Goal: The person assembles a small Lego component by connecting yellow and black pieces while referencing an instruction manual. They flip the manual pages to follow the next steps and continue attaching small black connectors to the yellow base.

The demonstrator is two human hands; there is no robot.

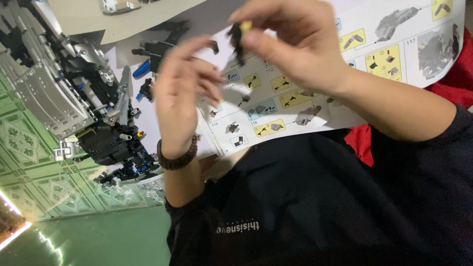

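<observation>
While the view is turned so that the person's dark shirt (pixel 315 207) fills the lower right, both hands are raised over an instruction sheet (pixel 276 93). A small black part (pixel 237 42) with a yellow pin (pixel 246 25) at its top is pinched in the grip of the right hand (pixel 295 44), thumb and fingers closed narrowly on it. The part is held above the sheet, just right of the left hand (pixel 185 93) and apart from the model. The left hand is seen blurred, its fingers loosely curled and spread towards the part; whether the part is touched by it cannot be told, and nothing is seen held in its grip. A dark beaded bracelet (pixel 178 158) is worn on the left wrist.

The sheet is printed with numbered building steps in white, yellow and blue boxes, and is laid partly under the hands. To the left, a large grey and black brick model (pixel 74 103) is set on a green patterned floor (pixel 29 148), with light grey panels along its far side. Loose black pieces (pixel 160 47) and a blue piece (pixel 141 68) are scattered between the model and the sheet. A red cloth (pixel 456 74) is seen at the right edge.
</observation>
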